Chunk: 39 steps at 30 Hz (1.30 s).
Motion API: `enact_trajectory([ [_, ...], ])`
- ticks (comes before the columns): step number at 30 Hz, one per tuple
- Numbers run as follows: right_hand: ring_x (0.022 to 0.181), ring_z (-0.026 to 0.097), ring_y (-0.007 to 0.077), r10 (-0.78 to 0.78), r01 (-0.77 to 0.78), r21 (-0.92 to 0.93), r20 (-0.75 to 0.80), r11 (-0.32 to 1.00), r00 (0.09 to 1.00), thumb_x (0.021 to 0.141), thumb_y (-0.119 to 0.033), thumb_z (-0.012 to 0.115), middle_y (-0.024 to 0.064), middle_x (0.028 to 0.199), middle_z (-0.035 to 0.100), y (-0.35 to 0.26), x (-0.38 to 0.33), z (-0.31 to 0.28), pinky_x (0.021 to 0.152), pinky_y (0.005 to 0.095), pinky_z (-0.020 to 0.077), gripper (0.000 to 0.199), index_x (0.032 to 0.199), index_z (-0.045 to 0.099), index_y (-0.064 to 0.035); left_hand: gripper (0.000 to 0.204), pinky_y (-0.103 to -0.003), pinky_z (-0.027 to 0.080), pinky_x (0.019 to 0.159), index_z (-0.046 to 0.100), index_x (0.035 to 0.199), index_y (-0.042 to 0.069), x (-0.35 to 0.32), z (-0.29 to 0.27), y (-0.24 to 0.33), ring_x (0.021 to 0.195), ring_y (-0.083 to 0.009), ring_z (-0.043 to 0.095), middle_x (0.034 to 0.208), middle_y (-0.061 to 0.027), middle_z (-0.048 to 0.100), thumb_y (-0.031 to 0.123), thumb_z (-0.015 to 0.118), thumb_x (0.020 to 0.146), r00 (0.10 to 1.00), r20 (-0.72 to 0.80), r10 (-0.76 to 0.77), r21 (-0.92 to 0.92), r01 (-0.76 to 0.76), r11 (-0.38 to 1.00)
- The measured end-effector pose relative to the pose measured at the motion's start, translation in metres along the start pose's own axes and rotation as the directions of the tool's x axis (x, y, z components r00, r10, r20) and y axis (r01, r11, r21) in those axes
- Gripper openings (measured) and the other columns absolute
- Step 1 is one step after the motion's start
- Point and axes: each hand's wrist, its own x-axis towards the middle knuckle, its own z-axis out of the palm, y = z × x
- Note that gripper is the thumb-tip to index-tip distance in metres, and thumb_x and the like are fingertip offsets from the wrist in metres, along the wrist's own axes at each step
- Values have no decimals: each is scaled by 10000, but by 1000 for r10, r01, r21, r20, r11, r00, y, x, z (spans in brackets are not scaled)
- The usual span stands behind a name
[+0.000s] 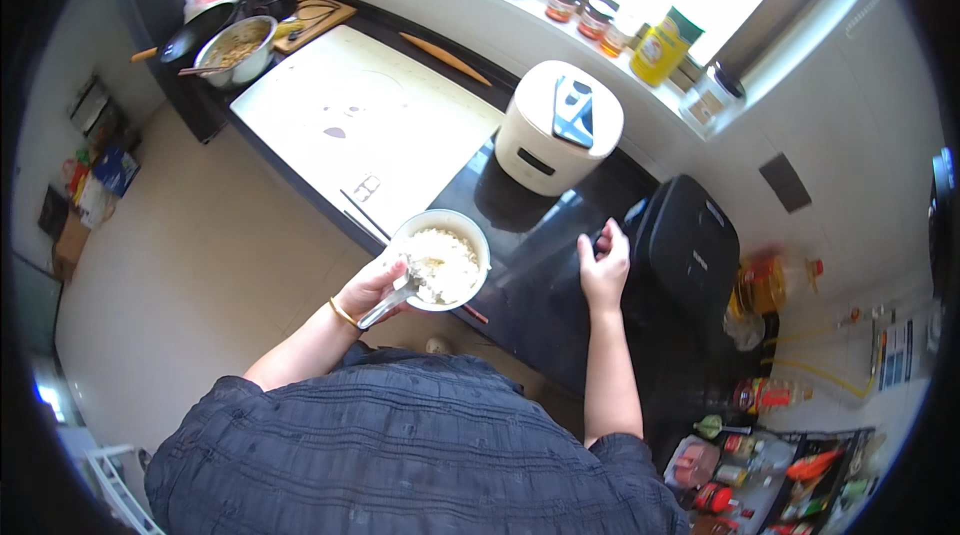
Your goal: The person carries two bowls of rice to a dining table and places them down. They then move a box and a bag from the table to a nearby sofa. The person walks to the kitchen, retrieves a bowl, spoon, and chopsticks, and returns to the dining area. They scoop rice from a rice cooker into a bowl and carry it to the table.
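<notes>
My left hand [372, 287] grips a pale bowl [484, 270] of white rice [445, 263], with a light-coloured spoon [385, 306] resting in it, its handle by my fingers. A dark thin stick, like a chopstick [363, 214], shows beyond the bowl; a reddish tip shows on the near side. Whether the hand holds it is hidden. My right hand [605, 270] is over the dark counter, thumb and forefinger apart, beside a black lidded appliance [690, 245]. Nothing shows in its fingers; the others are partly hidden.
A white rice cooker [550, 140] with a phone [573, 113] on its lid stands near the wall. A large white board [350, 125] covers the counter's left part. Farther left are a metal bowl of food [240, 47] and a cutting board [325, 13]. Jars [565, 1] line the sill.
</notes>
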Motion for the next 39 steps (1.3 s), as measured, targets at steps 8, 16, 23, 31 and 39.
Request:
enact_trajectory([
  [8,1246,321,356,161,-9,-602,199,798,967,652,-717,527,248,1347,316,-59,162,77,1017,424,286,1072,1333,246,62,621,-387,517,826,261,1306,35,-49,-7,8,1034,-252,559,1206,-171,469,273,594,839,939,-159,304,129,-285,950],
  [16,1150,439,351,183,206,-644,483,737,856,529,-564,637,274,1198,471,-50,220,117,973,364,349,939,1129,483,142,587,-412,521,814,296,1299,52,-118,-11,-14,1029,-243,560,1192,-145,484,298,579,847,704,-378,601,242,-552,798],
  [23,1053,473,334,-71,124,-187,266,975,961,528,-280,709,243,1055,518,-44,146,105,919,384,382,850,1181,367,145,597,-496,503,808,328,1280,46,-153,-30,-38,1067,-304,530,1206,-159,478,343,589,832,565,-501,655,276,-613,740],
  [31,1025,439,184,-369,-227,517,798,825,477,543,-291,791,93,1098,458,-94,-34,181,919,315,334,902,1249,327,26,487,-476,527,786,327,1291,79,-203,-58,-15,1059,-293,541,1196,-151,488,274,515,886,530,-477,701,212,-704,677],
  [39,995,436,196,-421,-216,498,849,840,320,486,-207,746,96,1063,446,-196,-143,243,902,303,342,975,1283,233,20,524,-469,531,782,316,1299,99,-303,-89,40,1065,-290,537,1214,-150,471,289,547,868,511,-446,735,245,-720,649],
])
